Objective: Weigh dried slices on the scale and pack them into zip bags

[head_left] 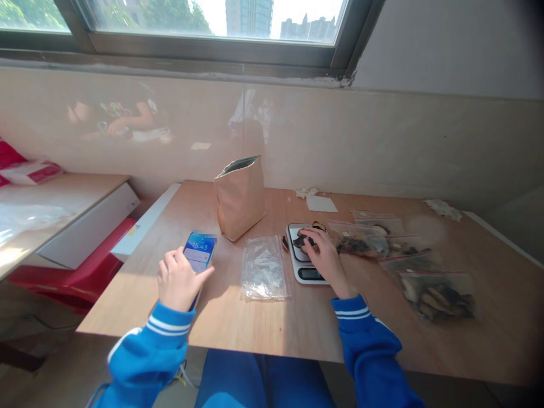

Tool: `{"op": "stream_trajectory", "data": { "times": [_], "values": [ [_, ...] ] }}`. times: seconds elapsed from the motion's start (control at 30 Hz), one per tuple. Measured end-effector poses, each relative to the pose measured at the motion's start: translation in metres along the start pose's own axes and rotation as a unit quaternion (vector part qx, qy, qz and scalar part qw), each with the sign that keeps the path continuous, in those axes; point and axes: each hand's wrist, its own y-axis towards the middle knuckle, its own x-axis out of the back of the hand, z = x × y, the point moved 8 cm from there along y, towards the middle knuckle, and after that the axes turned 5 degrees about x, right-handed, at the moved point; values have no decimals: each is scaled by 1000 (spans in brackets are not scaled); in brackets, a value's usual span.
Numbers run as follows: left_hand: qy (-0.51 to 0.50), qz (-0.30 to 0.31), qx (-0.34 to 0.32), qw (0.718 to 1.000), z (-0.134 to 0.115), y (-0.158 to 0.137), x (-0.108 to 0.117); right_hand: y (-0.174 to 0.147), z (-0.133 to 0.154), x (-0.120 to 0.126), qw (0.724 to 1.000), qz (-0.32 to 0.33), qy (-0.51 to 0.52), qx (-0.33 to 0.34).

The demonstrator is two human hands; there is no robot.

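Left hand (pixel 181 280): thumb spread, over glossy, flat phone (pixel 199 249); right hand (pixel 327 258): fingers bent over dark, shrivelled pieces (pixel 301 240) on white scale (pixel 300 256), whether pinching, cannot tell; between hands, crinkled clear plastic bag (pixel 263 269)

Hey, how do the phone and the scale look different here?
The phone shows a lit blue screen, while the scale is pale with a dark display panel. The phone looks narrower than the scale. The left hand is on the phone; the right hand touches dark pieces on the scale. Both have a display.
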Motion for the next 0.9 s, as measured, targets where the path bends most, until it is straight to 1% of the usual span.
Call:
{"op": "stream_trajectory", "data": {
  "times": [0.07,0.17,0.3,0.4,0.47,0.57,0.63,0.7,0.77,0.83,0.87,0.9],
  "values": [
    [51,46,17,998,10,11,-13,-1,-4,15,1000,-23,-4,-14],
    [99,87,41,990,21,25,-23,-8,-17,41,997,-69,-22,-40],
    [104,112,55,987,27,39,-28,-21,-36,68,991,-107,-47,-68],
    [90,136,68,984,30,46,-33,-30,-45,74,990,-107,-50,-75],
    [83,148,73,983,32,49,-36,-35,-49,70,992,-87,-52,-78],
    [83,137,66,985,34,51,-39,-38,-47,57,995,-41,-55,-68],
    [90,131,57,986,35,50,-42,-35,-39,47,997,-15,-54,-58],
    [98,119,50,987,33,46,-42,-26,-24,37,998,3,-53,-46],
    [98,68,43,992,26,41,-33,-14,-3,22,998,29,-61,-16],
    [83,-5,26,996,12,32,-17,-1,23,0,993,70,-88,32],
    [69,-32,13,997,3,27,-10,5,34,-12,988,89,-110,54],
    [53,-42,-1,998,-6,21,-4,9,43,-23,983,101,-138,73]
  ]
}}
